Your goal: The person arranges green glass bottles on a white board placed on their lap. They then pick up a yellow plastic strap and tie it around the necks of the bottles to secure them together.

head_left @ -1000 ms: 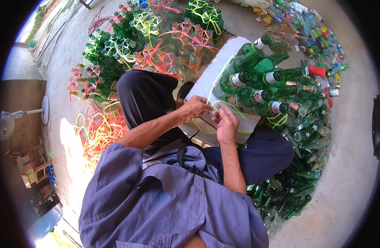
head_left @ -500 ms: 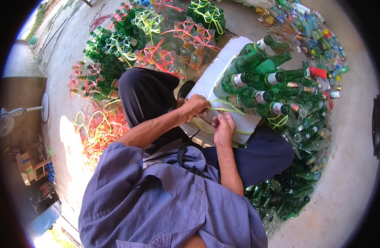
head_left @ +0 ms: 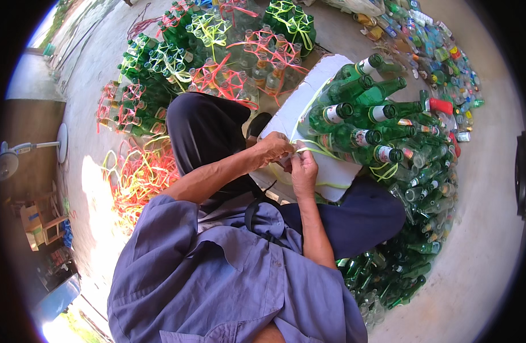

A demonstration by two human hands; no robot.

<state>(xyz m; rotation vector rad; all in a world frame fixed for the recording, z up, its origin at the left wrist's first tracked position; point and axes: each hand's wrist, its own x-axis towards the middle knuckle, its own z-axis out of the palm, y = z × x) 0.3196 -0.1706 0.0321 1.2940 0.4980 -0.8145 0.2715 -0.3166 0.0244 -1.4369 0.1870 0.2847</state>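
Yellow-green plastic strap (head_left: pixel 322 150) runs around a bunch of green glass bottles (head_left: pixel 346 137) lying tilted on a pale board (head_left: pixel 287 117) across my lap. Beside the bottles' bases, my left hand (head_left: pixel 274 148) pinches the strap, its fingers closed. Right next to it, my right hand (head_left: pixel 303 171) is closed on the strap too, thumb and fingertips together. The two hands nearly touch, and their fingers partly hide the strap between them. A loose loop of strap (head_left: pixel 384 170) hangs by the bottle necks on the right.
Bundled bottles (head_left: pixel 208 74) tied with red and yellow-green straps stand ahead and to the left. A tangle of loose straps (head_left: pixel 140 177) lies at my left. Loose glass bottles (head_left: pixel 429 188) are heaped on the right, with plastic bottles (head_left: pixel 440 51) beyond. A fan (head_left: pixel 63 143) stands far left.
My right hand has moved up and left, closer to my left hand, drawing the strap with it. The bottles and board have shifted only slightly.
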